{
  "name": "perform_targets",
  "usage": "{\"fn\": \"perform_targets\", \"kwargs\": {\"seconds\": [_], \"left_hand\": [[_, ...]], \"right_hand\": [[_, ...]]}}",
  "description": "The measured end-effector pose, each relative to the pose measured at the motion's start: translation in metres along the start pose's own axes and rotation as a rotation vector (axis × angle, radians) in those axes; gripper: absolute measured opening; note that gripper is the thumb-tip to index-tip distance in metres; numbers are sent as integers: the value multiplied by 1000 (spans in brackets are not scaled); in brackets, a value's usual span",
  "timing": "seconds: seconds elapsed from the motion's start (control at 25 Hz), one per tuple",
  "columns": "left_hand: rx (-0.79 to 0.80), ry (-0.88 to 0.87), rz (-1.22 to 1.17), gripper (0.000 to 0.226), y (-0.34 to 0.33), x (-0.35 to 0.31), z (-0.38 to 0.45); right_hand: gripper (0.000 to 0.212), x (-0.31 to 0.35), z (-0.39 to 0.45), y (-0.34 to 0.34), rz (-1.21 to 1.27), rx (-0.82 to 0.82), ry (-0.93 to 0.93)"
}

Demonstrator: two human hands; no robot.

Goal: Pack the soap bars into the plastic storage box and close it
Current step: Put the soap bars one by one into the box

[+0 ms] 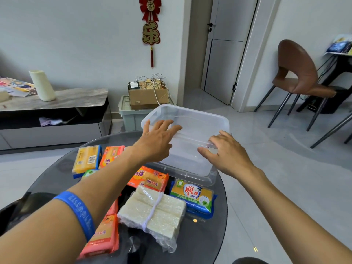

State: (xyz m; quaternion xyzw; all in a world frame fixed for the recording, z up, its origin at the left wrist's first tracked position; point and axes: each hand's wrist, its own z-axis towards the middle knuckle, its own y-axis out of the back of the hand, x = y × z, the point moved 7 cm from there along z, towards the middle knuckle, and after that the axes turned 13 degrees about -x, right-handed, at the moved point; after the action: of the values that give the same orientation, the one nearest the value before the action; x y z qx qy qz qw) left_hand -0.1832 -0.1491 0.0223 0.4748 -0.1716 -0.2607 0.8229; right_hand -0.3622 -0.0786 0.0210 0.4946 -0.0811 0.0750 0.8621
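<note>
A clear plastic storage box [192, 173] stands at the far side of a round dark glass table [205, 235]. Its translucent lid [198, 119] sits tilted over the box. My left hand [158, 140] lies on the lid's left part with fingers spread and the thumb at the edge. My right hand [226, 151] grips the lid's near right part, fingers curled on a ridge. Wrapped soap bars lie in front: a yellow pack [86, 159], orange packs [112, 155] [150, 178], a green-and-blue pack [192, 197], a bundle of white bars [152, 212] and a pink pack [104, 235].
Beyond the table a cardboard carton [148, 96] rests on a grey lidded bin [131, 115]. A low cabinet [53, 119] runs along the left wall. A brown chair [297, 73] stands at the right, near a door [224, 50].
</note>
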Motion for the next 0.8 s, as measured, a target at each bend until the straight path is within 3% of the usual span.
{"fn": "perform_targets", "kwargs": {"seconds": [0.08,0.28,0.36,0.48,0.6,0.68,0.8], "left_hand": [[-3,69,-28,65,22,12,-16],[76,177,-145,36,62,51,-94],[171,244,-141,32,57,59,-138],[346,333,17,43,45,74,-190],[571,236,-145,60,33,71,-225],[581,156,-158,74,33,66,-235],[496,119,-28,76,26,60,-240]], "right_hand": [[44,5,2,7,-4,17,48],[35,61,-38,45,159,-372,287],[32,93,-70,32,223,-273,383],[41,98,-94,-19,49,151,328],[59,73,-102,-53,-129,524,209],[62,62,-99,-58,-125,526,157],[64,49,-94,-59,-139,456,104]]}}
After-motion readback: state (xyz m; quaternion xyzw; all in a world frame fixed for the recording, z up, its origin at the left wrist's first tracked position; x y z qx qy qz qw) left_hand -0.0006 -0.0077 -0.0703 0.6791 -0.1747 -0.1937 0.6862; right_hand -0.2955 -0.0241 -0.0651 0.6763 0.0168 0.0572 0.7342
